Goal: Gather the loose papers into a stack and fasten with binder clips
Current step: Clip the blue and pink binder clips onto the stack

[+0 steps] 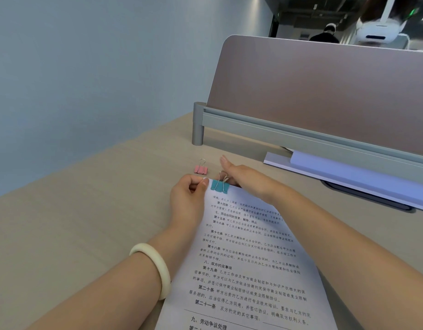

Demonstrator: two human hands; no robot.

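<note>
The paper stack (248,258) lies on the desk (86,222), and a teal binder clip (219,186) sits on its top edge. The left hand (189,198) pinches the top corner; the right hand (244,177) lies flat and open, holding nothing. The sheets look light and floppy, so they should be held near the edge. A pink binder clip (201,169) waits just beside.

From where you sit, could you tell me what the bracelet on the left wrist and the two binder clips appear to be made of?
The cream-white bangle looks like polished jade or glass: smooth, thick, faintly translucent, though plastic is possible. The teal binder clip on the printed paper stack and the pink binder clip on the desk seem to be painted sheet metal, with shiny bare wire handles.
</note>
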